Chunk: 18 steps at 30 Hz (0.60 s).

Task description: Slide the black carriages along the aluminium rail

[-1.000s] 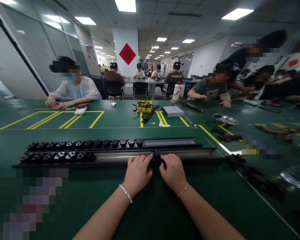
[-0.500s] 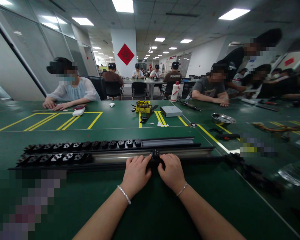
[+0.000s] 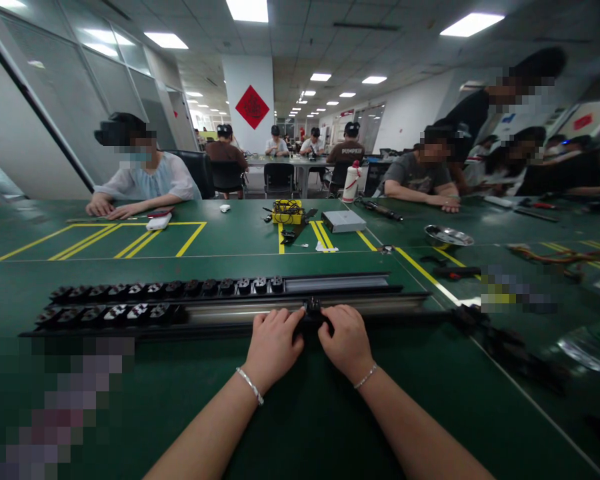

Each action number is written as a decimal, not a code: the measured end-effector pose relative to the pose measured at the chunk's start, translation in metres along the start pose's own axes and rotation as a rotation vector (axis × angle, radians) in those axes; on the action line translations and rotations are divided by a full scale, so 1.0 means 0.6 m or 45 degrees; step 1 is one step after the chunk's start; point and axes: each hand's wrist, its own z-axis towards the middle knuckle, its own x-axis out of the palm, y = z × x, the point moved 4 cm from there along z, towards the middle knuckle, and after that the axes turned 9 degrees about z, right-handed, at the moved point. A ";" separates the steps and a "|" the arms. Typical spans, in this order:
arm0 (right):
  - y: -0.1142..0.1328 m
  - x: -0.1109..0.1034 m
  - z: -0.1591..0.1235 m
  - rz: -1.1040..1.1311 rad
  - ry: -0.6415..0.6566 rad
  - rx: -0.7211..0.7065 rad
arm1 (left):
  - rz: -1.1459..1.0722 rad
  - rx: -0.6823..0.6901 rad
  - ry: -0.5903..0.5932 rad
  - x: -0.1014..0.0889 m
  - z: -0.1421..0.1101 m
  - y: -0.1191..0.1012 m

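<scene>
Along the front black track rail [image 3: 230, 312], a small black socket module [image 3: 313, 307] sits in the channel, right of the rail's middle. My left hand [image 3: 276, 343] has its fingertips curled against the module's left side. From the right, my right hand [image 3: 347, 341] presses bent fingers to the same module, its thumb lowered in front. My fingers hide part of the module and the rail's front edge. Several similar black socket modules [image 3: 117, 313] fill the left end of this rail. Behind it, a second track rail [image 3: 337, 285] carries another row of modules.
On the green table [image 3: 180, 400] lie a yellow cable-wrapped box [image 3: 287, 212], a grey box [image 3: 344, 221], a metal bowl [image 3: 449, 235] and dark parts [image 3: 510, 347] at right. People sit across the table; one person leans over at far right.
My right hand's fingers have eased slightly to the right at the module. My left hand stays in place, and the rails have not visibly moved.
</scene>
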 end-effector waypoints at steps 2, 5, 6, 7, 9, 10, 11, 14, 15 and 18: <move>-0.001 0.000 0.000 0.005 -0.005 0.006 | 0.004 0.001 -0.005 0.000 0.000 0.000; -0.003 0.000 -0.001 0.006 -0.003 0.008 | 0.015 0.001 0.002 0.000 0.000 -0.001; -0.004 0.000 0.000 0.004 0.002 0.008 | 0.017 0.002 0.003 0.000 0.001 -0.001; -0.004 0.001 0.000 0.001 0.008 0.008 | 0.018 0.004 0.004 0.000 0.001 -0.001; -0.006 0.001 0.000 -0.004 0.017 0.012 | 0.019 0.007 0.000 0.000 0.001 -0.001; -0.007 0.001 0.000 -0.006 0.017 0.014 | 0.020 0.008 -0.004 0.000 0.001 -0.001; -0.007 0.001 0.000 -0.006 0.014 0.016 | 0.022 0.008 -0.009 0.000 0.001 -0.001; -0.009 0.001 0.000 -0.004 0.000 0.017 | 0.027 0.006 -0.022 0.001 0.001 -0.001; -0.009 0.000 0.000 -0.004 -0.003 0.016 | 0.027 0.007 -0.023 0.001 0.002 -0.001; -0.010 -0.001 0.001 -0.015 -0.006 0.020 | 0.031 0.004 -0.007 0.001 0.002 -0.001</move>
